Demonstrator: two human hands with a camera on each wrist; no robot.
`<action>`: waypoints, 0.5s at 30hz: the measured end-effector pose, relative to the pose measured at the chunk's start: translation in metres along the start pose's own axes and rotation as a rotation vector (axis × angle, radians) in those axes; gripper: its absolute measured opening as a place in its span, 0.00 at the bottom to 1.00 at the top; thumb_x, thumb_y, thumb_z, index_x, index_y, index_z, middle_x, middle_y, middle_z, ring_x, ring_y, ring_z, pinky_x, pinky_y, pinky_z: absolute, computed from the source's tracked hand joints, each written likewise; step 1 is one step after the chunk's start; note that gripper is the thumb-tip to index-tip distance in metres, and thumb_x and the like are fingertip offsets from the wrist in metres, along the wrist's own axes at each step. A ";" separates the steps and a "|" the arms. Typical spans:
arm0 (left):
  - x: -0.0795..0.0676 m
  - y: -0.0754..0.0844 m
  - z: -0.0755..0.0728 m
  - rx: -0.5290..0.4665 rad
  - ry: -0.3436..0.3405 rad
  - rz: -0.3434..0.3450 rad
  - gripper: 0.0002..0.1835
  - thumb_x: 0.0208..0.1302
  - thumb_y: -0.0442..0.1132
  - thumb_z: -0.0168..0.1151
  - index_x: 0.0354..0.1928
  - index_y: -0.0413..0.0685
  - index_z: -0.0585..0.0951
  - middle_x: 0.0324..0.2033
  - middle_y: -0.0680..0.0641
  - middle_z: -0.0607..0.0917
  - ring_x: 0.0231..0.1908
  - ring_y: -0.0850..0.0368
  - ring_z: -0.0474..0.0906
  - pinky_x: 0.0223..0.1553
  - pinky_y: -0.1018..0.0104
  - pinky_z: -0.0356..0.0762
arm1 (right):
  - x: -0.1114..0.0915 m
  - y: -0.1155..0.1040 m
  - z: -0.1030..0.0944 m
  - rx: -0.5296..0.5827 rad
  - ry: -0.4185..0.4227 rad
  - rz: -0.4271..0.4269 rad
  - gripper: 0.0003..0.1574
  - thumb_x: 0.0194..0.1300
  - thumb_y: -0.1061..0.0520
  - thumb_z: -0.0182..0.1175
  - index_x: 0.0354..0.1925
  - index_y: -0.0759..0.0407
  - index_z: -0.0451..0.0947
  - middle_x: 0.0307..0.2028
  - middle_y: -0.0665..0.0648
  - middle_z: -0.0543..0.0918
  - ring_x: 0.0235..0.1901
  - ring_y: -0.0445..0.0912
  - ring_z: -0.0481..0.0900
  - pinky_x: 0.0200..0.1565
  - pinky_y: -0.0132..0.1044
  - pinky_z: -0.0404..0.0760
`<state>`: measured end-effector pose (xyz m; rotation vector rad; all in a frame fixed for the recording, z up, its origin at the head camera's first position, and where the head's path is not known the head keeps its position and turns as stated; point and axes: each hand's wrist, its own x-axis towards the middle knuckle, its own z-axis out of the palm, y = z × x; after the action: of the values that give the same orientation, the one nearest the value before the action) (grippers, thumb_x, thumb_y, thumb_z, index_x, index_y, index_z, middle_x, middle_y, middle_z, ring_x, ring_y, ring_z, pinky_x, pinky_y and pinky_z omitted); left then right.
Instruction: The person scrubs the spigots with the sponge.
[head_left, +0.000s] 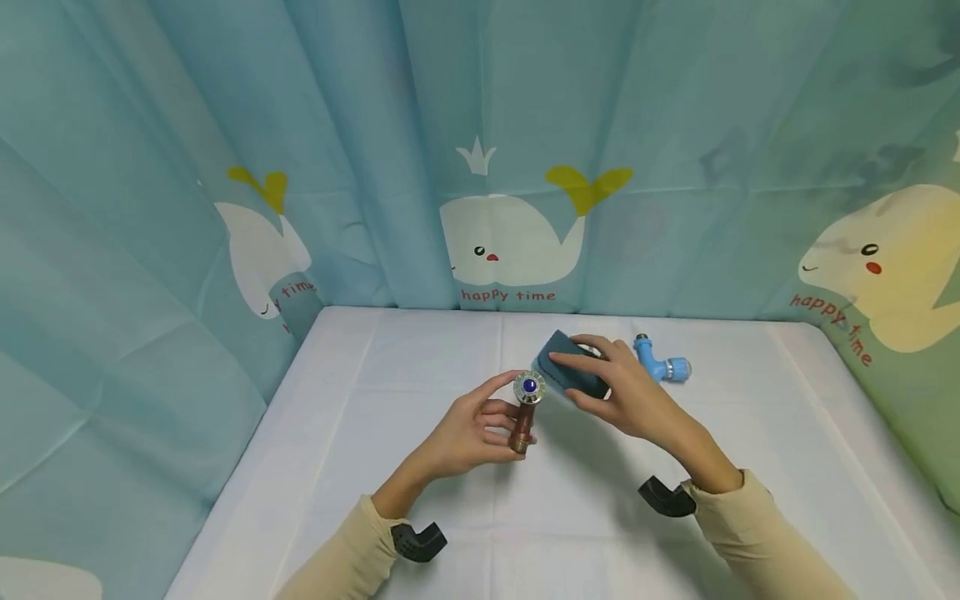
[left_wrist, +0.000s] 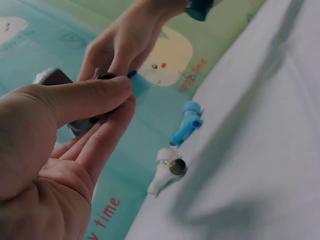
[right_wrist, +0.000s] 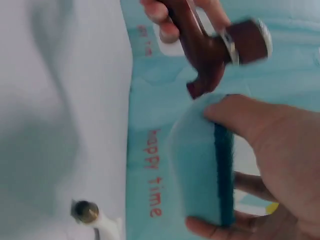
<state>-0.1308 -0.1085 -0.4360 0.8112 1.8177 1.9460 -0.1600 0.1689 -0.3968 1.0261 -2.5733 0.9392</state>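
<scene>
In the head view my left hand holds a brown water tap above the white table, fingers and thumb around its ends. The tap's round silver knob with a blue centre faces up. Just right of it, my right hand grips a blue sponge between thumb and fingers. From the right wrist the sponge shows a light blue layer and a dark blue one, close below the brown tap; whether they touch I cannot tell. My left fingers mostly hide the tap in the left wrist view.
A light blue tap lies on the table behind my right hand. Beside it is a white tap, mostly hidden in the head view. Blue-green curtains printed with whales stand along the table's back and sides.
</scene>
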 end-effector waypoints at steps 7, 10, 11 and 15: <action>0.002 -0.002 0.001 -0.018 0.010 0.002 0.54 0.55 0.17 0.70 0.80 0.48 0.56 0.52 0.29 0.83 0.46 0.50 0.88 0.46 0.53 0.87 | 0.008 0.005 -0.002 0.042 -0.012 -0.041 0.32 0.64 0.59 0.71 0.66 0.52 0.79 0.66 0.66 0.73 0.58 0.62 0.75 0.42 0.47 0.80; 0.003 -0.004 0.001 -0.002 0.031 -0.002 0.54 0.55 0.17 0.71 0.80 0.50 0.57 0.51 0.30 0.84 0.46 0.49 0.87 0.46 0.53 0.87 | 0.009 0.003 -0.007 -0.003 0.085 -0.049 0.33 0.62 0.59 0.73 0.65 0.51 0.80 0.66 0.65 0.74 0.60 0.61 0.74 0.46 0.51 0.78; 0.004 -0.005 0.001 0.001 0.040 -0.003 0.54 0.55 0.17 0.71 0.80 0.50 0.57 0.51 0.29 0.83 0.46 0.49 0.87 0.47 0.53 0.87 | 0.010 -0.001 -0.010 -0.005 0.115 -0.066 0.34 0.60 0.59 0.74 0.65 0.50 0.80 0.67 0.64 0.74 0.61 0.60 0.74 0.47 0.52 0.78; 0.006 -0.005 0.000 0.040 0.069 -0.004 0.53 0.56 0.18 0.70 0.80 0.51 0.57 0.51 0.28 0.83 0.46 0.49 0.87 0.46 0.54 0.87 | 0.013 -0.025 -0.016 -0.001 0.098 -0.180 0.34 0.61 0.56 0.74 0.65 0.45 0.81 0.69 0.60 0.72 0.61 0.55 0.73 0.45 0.46 0.80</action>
<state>-0.1364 -0.1047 -0.4400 0.7613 1.9019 1.9642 -0.1530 0.1585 -0.3675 1.1586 -2.3570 0.9177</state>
